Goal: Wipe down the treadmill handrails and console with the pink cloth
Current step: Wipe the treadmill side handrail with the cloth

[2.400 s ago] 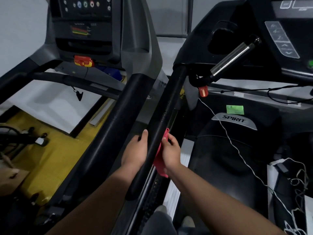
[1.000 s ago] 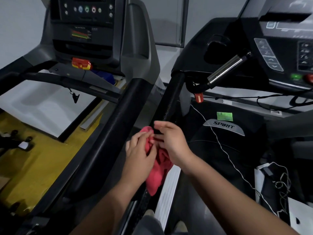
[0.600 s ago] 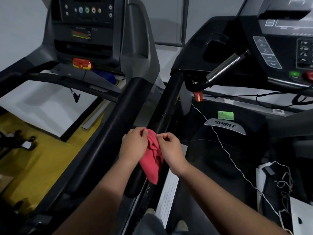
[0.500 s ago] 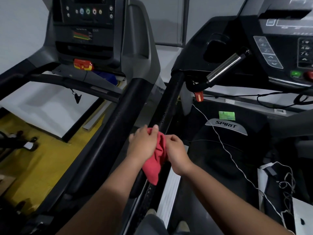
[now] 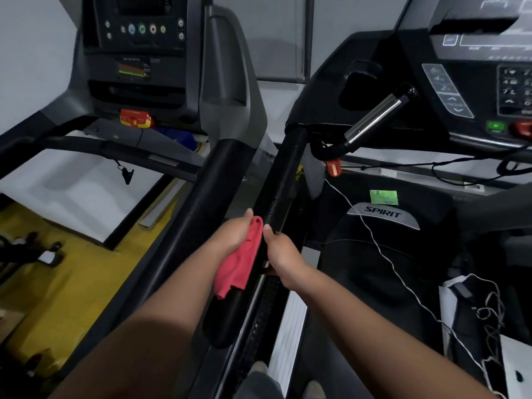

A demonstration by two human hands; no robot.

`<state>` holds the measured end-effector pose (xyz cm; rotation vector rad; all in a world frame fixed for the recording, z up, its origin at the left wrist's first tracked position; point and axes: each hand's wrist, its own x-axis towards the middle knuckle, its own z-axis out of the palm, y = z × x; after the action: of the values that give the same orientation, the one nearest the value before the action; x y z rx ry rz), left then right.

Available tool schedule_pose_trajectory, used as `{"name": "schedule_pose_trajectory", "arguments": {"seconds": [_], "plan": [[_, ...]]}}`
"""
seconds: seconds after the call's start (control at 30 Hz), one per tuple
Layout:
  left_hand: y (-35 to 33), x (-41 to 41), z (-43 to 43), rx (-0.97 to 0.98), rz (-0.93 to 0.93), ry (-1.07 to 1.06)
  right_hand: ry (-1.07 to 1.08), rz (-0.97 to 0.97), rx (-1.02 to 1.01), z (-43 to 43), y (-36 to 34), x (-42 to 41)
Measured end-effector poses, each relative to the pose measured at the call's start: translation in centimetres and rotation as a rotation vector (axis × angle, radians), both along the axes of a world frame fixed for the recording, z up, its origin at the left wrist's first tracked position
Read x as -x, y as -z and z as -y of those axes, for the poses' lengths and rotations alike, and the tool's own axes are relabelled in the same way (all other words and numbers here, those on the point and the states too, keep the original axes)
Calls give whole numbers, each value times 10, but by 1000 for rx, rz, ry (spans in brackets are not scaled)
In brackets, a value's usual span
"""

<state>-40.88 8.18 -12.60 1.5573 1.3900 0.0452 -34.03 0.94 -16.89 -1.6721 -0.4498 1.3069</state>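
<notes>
Head view: pink cloth [image 5: 239, 260] gripped by left hand [image 5: 234, 236] and pressed to the left side of the black handrail [image 5: 283, 180], past mid-length toward its near end; cloth tail hangs down along the rail; left fingers hidden under the hand. Right hand [image 5: 283, 253] wrapped on the same handrail from the right, thumb on top, just beside the cloth. Containers: cup-holder recess [image 5: 357, 87] at the left corner of the console [image 5: 475, 67]; inside dark, contents cannot be told. Edges/room: neighbouring handrail [image 5: 207, 197] runs just left of it, narrow gap between, left hand and cloth sit in that gap; silver grip bar [image 5: 374, 119] juts out near the rail's far end; white cord [image 5: 383, 249] trails across the deck on the right, apart from both hands.
</notes>
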Motion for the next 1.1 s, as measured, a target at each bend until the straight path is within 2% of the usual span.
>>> {"name": "schedule_pose_trajectory", "arguments": {"seconds": [0.13,0.23,0.3,0.4,0.47,0.53,0.6,0.7,0.73,0.8,0.9,1.03,1.1], "plan": [[4,-18,5,-232,-278,114,1,1,-39,1,1,1],[6,-29,1,-221,-357,60,23,-15,-46,1,0,5],[4,-36,-9,-154,-322,-17,18,-1,-46,0,1,5],[11,-32,-23,-52,-146,-110,18,21,-45,-1,2,4],[11,-20,-22,117,22,-155,11,15,-26,-1,3,4],[12,-15,-19,189,97,-182,12,28,-24,-1,3,4],[14,-20,-17,107,49,-185,17,28,-32,-1,3,2],[12,-22,-4,-151,-220,-74,26,57,-67,1,5,2],[16,-20,1,-225,-260,-4,30,62,-74,1,6,3],[19,-17,5,-254,-275,37,32,63,-77,2,5,4],[19,-25,-14,-126,-205,-69,35,66,-66,4,1,5],[22,-13,-22,240,189,-183,48,117,-67,6,-1,5],[25,-1,-22,348,272,-218,48,150,-74,7,-3,6]]}}
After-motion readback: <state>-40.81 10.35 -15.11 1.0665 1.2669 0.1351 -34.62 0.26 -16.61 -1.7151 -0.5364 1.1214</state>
